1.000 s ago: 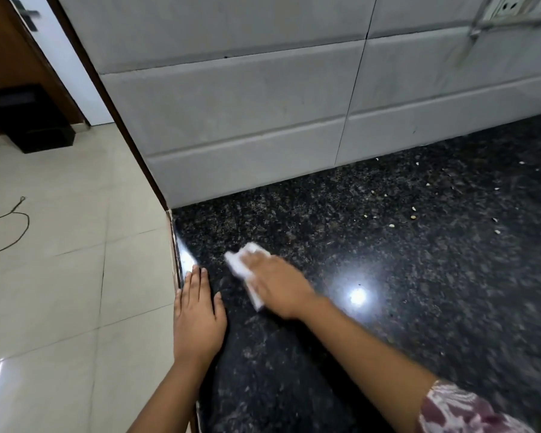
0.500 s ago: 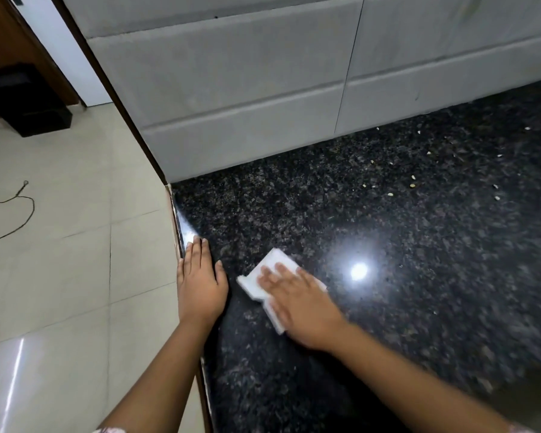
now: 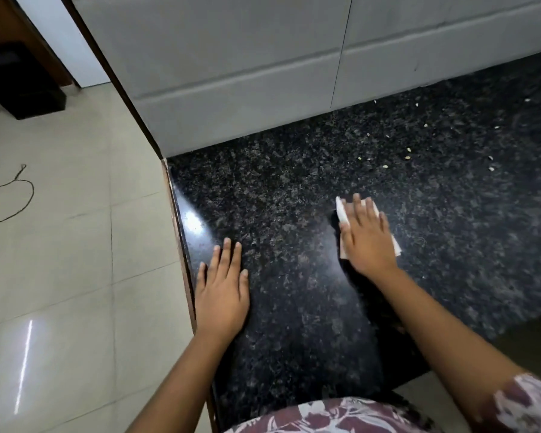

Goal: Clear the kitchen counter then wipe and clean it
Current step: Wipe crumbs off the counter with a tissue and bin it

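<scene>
A black speckled granite counter (image 3: 294, 189) fills the middle and right of the head view. My right hand (image 3: 367, 237) lies flat on a folded white cloth (image 3: 341, 214) and presses it onto the counter; most of the cloth is hidden under the palm. My left hand (image 3: 222, 292) rests flat on the counter's left edge, fingers together, holding nothing. Small pale crumbs (image 3: 408, 150) are scattered on the counter farther back and to the right of the cloth.
A grey tiled wall (image 3: 247, 67) rises behind the counter. The counter's left edge (image 3: 181, 260) drops to a beige tiled floor (image 3: 60, 245), where a thin dark cord (image 3: 16, 198) lies. A dark block (image 3: 22, 89) stands at the far left.
My right hand has slid the cloth to the right and farther back on the counter, away from my left hand. The left hand has stayed at the edge. The view has tilted down.
</scene>
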